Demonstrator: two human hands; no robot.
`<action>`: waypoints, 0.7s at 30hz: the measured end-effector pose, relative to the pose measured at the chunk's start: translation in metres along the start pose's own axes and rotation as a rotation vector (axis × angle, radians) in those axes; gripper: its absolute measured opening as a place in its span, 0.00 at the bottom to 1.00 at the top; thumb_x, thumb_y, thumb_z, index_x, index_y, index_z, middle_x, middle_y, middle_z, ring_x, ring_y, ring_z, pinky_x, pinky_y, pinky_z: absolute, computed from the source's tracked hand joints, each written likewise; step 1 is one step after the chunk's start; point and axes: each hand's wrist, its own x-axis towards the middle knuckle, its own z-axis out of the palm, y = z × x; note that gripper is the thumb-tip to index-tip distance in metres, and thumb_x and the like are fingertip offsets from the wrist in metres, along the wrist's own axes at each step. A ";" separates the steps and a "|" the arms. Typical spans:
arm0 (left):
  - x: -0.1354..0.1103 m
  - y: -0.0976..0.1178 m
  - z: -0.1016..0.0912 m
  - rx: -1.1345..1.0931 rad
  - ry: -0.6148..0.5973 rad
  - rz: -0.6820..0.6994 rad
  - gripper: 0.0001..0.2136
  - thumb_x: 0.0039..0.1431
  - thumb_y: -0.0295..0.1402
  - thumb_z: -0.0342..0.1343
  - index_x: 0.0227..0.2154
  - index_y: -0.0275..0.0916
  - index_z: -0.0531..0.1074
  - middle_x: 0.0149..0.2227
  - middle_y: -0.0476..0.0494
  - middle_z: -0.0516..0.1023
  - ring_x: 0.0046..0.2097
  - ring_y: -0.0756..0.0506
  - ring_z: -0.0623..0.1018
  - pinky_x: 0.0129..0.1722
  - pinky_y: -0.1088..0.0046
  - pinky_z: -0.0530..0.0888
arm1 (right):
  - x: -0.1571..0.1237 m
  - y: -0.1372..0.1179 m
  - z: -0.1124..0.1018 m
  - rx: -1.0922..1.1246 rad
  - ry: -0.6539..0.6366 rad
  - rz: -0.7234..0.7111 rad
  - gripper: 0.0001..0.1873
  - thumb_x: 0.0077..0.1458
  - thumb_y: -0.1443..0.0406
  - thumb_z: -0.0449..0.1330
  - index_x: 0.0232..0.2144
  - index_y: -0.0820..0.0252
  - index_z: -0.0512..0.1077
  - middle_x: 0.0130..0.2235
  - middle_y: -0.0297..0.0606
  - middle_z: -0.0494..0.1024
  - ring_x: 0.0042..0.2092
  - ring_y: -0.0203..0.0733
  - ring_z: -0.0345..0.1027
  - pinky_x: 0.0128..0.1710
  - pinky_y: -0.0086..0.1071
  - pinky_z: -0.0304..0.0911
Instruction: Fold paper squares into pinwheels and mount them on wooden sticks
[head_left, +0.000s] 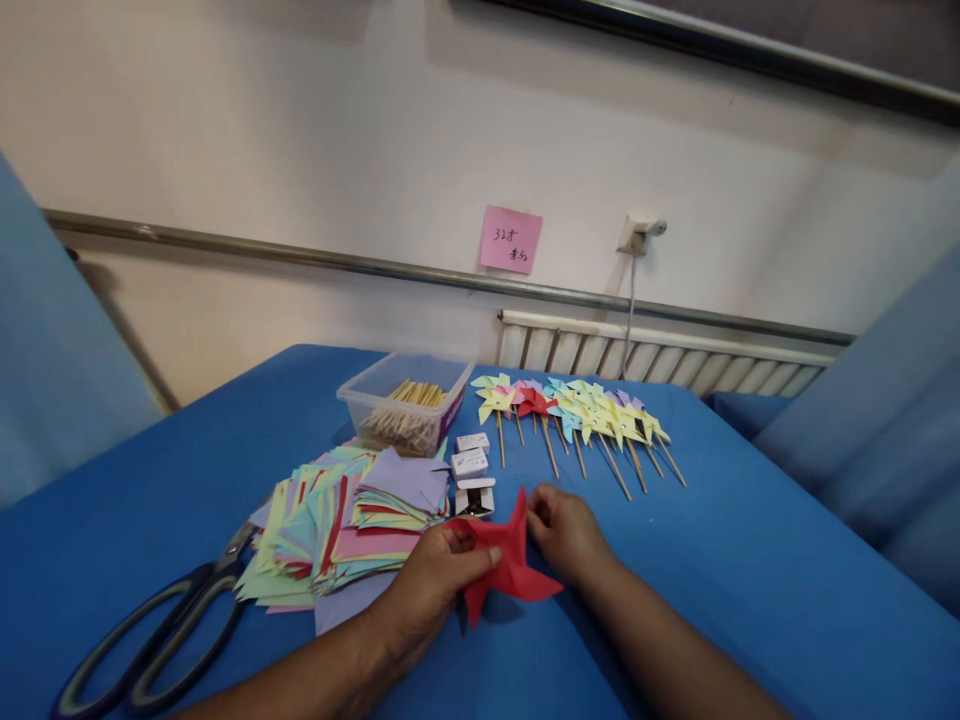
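A red paper pinwheel (511, 558), its points folded in toward the middle, is held above the blue table by my left hand (431, 585). The thumb of that hand presses on the front of the paper and the fingers are behind it. Just right of the pinwheel, my right hand (566, 530) is closed with its fingertips curled together; what they hold, if anything, is hidden. An opened small white box (475, 497) with dark contents stands beyond the pinwheel, and two white boxes (470, 463) sit behind it. No stick shows on the red pinwheel.
Left of my hands lies a fanned stack of coloured paper (352, 530), with large scissors (176, 630) beside it. A clear plastic tub (409, 400) holds many wooden sticks. Several pinwheels on sticks (585, 410) lie at the back right. Wall and radiator (600, 350) stand behind.
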 end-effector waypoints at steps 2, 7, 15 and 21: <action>0.000 0.002 0.001 -0.002 0.023 -0.001 0.10 0.43 0.30 0.64 0.30 0.32 0.76 0.29 0.42 0.80 0.30 0.47 0.77 0.34 0.73 0.71 | -0.008 0.005 -0.006 -0.019 -0.047 0.004 0.04 0.48 0.68 0.57 0.22 0.58 0.69 0.22 0.31 0.72 0.24 0.34 0.62 0.24 0.26 0.51; 0.002 0.007 0.003 -0.017 0.077 -0.002 0.09 0.43 0.30 0.64 0.29 0.33 0.77 0.29 0.42 0.80 0.28 0.48 0.77 0.31 0.75 0.71 | -0.010 0.013 -0.012 -0.009 -0.126 -0.002 0.05 0.49 0.67 0.58 0.23 0.59 0.71 0.26 0.33 0.75 0.28 0.35 0.65 0.28 0.26 0.53; 0.002 0.009 0.002 -0.061 0.121 -0.012 0.07 0.46 0.30 0.62 0.30 0.34 0.76 0.28 0.44 0.80 0.28 0.50 0.76 0.32 0.77 0.71 | 0.002 0.044 -0.024 0.124 -0.222 0.043 0.05 0.50 0.70 0.55 0.29 0.62 0.71 0.27 0.32 0.75 0.26 0.33 0.66 0.25 0.23 0.58; 0.003 0.009 0.002 -0.054 0.130 -0.025 0.05 0.47 0.29 0.62 0.28 0.33 0.76 0.28 0.44 0.80 0.28 0.50 0.76 0.31 0.77 0.71 | -0.002 0.034 -0.030 0.137 -0.298 -0.032 0.07 0.47 0.73 0.55 0.27 0.60 0.71 0.27 0.31 0.74 0.29 0.33 0.66 0.29 0.24 0.58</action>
